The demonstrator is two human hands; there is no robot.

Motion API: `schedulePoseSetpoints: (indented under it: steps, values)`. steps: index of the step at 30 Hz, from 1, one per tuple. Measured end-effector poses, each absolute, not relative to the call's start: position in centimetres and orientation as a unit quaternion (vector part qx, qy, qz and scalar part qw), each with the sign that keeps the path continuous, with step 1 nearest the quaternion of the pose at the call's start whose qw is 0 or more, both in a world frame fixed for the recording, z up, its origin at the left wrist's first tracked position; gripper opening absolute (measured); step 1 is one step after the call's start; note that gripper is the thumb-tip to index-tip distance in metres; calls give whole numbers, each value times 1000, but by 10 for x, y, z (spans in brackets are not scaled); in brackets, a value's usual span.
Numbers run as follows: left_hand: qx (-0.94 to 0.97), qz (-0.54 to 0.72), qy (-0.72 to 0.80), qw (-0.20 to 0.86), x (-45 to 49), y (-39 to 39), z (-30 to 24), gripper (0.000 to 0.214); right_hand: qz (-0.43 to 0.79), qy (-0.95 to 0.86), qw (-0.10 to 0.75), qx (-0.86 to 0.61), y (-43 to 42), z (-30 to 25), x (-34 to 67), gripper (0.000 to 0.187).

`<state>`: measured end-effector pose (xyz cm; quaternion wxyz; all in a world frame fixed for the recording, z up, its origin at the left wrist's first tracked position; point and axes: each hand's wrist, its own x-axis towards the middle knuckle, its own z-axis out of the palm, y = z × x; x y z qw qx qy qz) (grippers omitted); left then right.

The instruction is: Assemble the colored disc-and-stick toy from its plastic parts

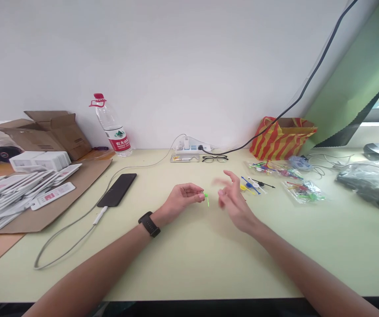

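Observation:
Between the thumb and fingertips of my left hand [183, 200] is a small bright green plastic piece [207, 199], with a thin stem hanging downward. A dark watch is on the left wrist. My right hand [235, 200] hovers just to the right of the piece, apart from it and holding nothing; its fingers are spread and partly smeared by motion. Right behind that hand lie several small plastic pieces with arrow-tipped stems, among them a blue one [254, 188], a yellow one [243, 188] and a black one [264, 183].
Clear bags of coloured pieces [304, 192] lie to the right, before a red-and-yellow striped bag [277, 138]. Eyeglasses [215, 159] and a power strip [192, 146] are at the wall. Leftward are a charging phone [118, 190], a water bottle [113, 127] and a cardboard box [53, 136].

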<state>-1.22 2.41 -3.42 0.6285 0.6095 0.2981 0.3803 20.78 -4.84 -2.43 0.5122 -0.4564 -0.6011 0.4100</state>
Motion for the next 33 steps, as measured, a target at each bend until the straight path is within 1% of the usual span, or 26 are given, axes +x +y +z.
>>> schedulePoseSetpoints:
  steps: [2,3,4,6,7,9,11,12,15,17,19,21,26,29,33]
  values:
    - [611,384,303,622,-12,23,-33,32,545,-545,475,-425,-45,-18,214,48]
    - [612,384,304,621,-12,23,-33,32,586,-516,473,-408,-44,-15,216,46]
    - [614,382,304,620,-12,23,-32,32,602,-495,484,-397,-42,-13,218,44]
    - [618,377,302,620,-11,22,-32,33,577,-482,522,-402,-40,-13,217,40]
    - [619,376,302,619,-11,21,-32,33,552,-486,535,-416,-40,-14,215,41]
    - [620,377,305,616,-11,21,-32,34,494,-500,548,-453,-42,-18,210,48]
    - [619,382,309,613,-11,21,-32,35,472,-507,544,-474,-43,-22,207,51]
    - [618,386,311,611,-11,21,-32,35,493,-504,530,-471,-44,-23,207,49]
    - [613,396,319,605,-10,21,-32,35,607,-463,487,-425,-42,-20,214,38]
    - [613,395,321,604,-10,21,-31,35,630,-435,498,-408,-40,-18,218,33]
    - [614,391,320,607,-9,21,-31,34,604,-434,525,-414,-38,-16,219,30]
    - [614,387,317,610,-9,21,-31,34,570,-463,529,-425,-39,-17,216,31]
    - [628,370,308,611,-10,20,-32,33,476,-587,491,-434,-41,-26,206,34]
    - [635,358,305,612,-9,18,-31,32,469,-613,474,-424,-42,-31,204,33]
    - [638,353,305,613,-8,17,-29,33,468,-611,475,-427,-41,-33,204,33]
